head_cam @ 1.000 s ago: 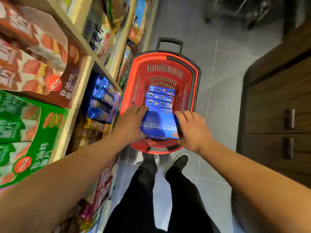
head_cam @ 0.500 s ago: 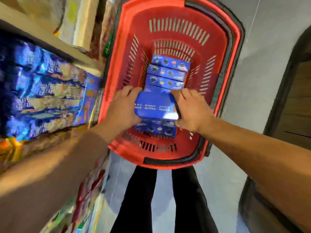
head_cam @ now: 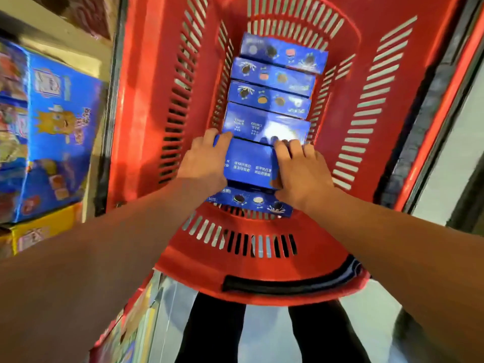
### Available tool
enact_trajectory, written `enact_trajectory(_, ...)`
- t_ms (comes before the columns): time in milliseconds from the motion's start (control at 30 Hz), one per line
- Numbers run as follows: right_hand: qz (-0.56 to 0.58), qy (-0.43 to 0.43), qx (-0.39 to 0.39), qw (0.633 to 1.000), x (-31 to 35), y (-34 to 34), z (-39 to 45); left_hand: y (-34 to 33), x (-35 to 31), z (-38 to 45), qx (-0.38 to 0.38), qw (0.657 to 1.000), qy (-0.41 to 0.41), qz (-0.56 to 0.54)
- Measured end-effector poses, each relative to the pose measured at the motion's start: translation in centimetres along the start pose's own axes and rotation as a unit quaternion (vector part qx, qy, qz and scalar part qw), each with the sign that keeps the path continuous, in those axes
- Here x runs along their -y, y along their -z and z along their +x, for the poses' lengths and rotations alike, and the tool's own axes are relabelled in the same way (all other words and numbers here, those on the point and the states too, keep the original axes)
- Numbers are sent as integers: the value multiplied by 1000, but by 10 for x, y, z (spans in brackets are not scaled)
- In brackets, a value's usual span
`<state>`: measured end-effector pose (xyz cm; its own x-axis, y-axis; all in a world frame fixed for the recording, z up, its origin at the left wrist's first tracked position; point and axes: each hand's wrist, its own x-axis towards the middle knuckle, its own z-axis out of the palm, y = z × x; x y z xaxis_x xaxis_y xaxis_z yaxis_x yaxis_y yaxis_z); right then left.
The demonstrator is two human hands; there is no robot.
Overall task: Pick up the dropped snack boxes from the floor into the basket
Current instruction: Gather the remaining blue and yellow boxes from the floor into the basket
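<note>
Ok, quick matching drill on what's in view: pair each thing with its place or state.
1. held blue box
2. red basket
3. yellow carton
4. nearest blue box

A. on the shelf at left
B. on the floor, slotted walls
C. gripped between both hands
D. lying under the held one

Pairs: 1-C, 2-B, 3-A, 4-D

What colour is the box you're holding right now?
Blue with white print, the held box shows best in the head view, inside the red basket.

White Chinese print on the blue snack box (head_cam: 248, 163) mid-frame is too blurred to read.
</note>
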<state>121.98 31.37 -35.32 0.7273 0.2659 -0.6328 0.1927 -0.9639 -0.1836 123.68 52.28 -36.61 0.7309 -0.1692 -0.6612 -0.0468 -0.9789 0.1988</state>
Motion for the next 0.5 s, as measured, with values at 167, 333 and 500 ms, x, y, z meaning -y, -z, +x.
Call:
enact_trajectory(167,16,-9,79,997,0,-20,-1,-21,6,-7,64,998,-5,-25)
enact_trajectory(333,40,-14,103,994,3,-1,0,-9,6,0,73,996,-4,-44)
enact_trajectory(500,47,-22,113,992,14,31,-25,26,-3,-22,65,995,-41,-70)
